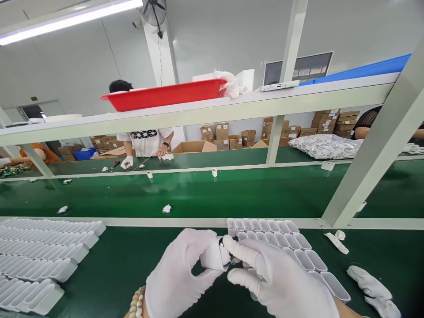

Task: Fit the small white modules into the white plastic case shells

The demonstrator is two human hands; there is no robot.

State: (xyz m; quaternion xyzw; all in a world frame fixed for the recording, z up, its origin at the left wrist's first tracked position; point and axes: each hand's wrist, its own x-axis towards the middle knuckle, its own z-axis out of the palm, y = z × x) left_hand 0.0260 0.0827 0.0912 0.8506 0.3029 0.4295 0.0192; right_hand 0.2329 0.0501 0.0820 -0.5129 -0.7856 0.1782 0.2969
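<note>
Both my hands wear white gloves. My left hand [180,276] grips a small white plastic housing [212,257] low in the middle of the view. My right hand [278,282] pinches at the housing's right end, where a small dark part with blue shows between the fingertips. Rows of empty white plastic shells [281,240] stand just behind my right hand on the green bench.
Stacked rows of white shells [43,251] lie at left. Spare white gloves [371,287] lie at right. A green conveyor belt [212,194] carries several small white parts. A white frame post [374,145] slants at right. A red tray [165,95] sits on the shelf. A person across works at the far side.
</note>
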